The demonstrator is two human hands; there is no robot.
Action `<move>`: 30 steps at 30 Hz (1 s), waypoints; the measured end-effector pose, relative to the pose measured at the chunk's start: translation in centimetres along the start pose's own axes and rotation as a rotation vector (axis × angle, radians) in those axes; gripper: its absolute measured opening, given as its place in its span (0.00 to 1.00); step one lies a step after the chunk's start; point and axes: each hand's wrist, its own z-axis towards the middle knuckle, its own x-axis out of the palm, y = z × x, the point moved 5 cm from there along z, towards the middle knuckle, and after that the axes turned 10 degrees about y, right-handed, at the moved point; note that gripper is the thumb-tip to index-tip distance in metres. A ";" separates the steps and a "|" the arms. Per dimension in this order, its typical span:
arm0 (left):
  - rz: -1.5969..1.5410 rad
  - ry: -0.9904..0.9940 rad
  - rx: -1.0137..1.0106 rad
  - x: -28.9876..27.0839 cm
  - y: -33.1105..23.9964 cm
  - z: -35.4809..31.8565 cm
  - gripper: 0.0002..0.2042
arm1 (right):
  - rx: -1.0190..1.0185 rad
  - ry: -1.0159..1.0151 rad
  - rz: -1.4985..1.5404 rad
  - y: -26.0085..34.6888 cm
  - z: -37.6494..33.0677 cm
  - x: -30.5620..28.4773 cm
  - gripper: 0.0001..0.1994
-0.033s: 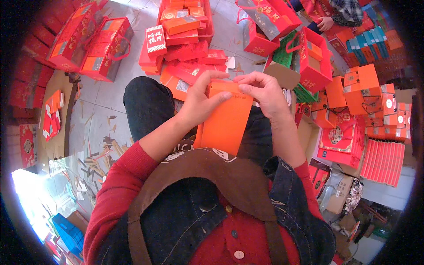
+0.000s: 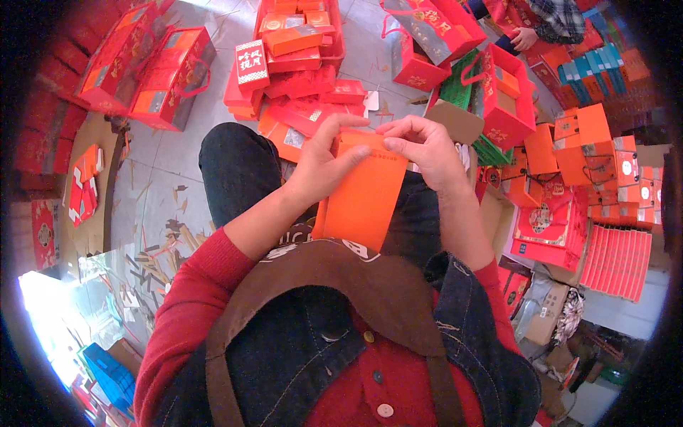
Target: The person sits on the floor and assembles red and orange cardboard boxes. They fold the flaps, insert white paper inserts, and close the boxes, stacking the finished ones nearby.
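Note:
An orange cardboard box (image 2: pixel 361 196) stands between my knees, above my lap, its far end tilted up between my hands. My left hand (image 2: pixel 324 156) wraps round its left side, thumb lying over the upper face and fingers at the far edge. With thumb and fingers, my right hand (image 2: pixel 421 146) pinches the far right corner of the box. Just beyond my hands lie several red and orange boxes (image 2: pixel 306 117) in a loose pile. The box's underside and the far fingertips are hidden.
A red crate (image 2: pixel 340 50) full of boxes stands ahead. Red gift bags (image 2: pixel 174 78) are at the far left, and another open red gift box (image 2: pixel 504 92) is at the right. Orange boxes (image 2: pixel 583 142) are stacked farther right. Paper scraps (image 2: pixel 178 245) litter the floor. Another person's hand (image 2: pixel 525 38) shows at the far right.
Hardly anything differs: my left thumb and the far edge of the orange box have shifted very slightly. Both hands keep their hold.

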 end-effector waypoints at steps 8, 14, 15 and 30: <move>0.063 0.106 0.177 0.0 0.1 0.1 0.16 | 0.125 0.411 -0.349 2.1 2.2 -0.3 0.07; -0.025 0.090 0.136 -0.3 0.8 -0.3 0.13 | 0.107 0.457 -0.346 1.8 2.3 0.3 0.07; 0.014 0.096 0.134 -0.3 0.9 -0.3 0.12 | 0.106 0.468 -0.360 1.8 2.4 0.3 0.07; -0.317 0.082 0.090 0.0 0.2 -1.0 0.12 | -0.068 0.329 -0.171 0.8 -0.3 0.9 0.14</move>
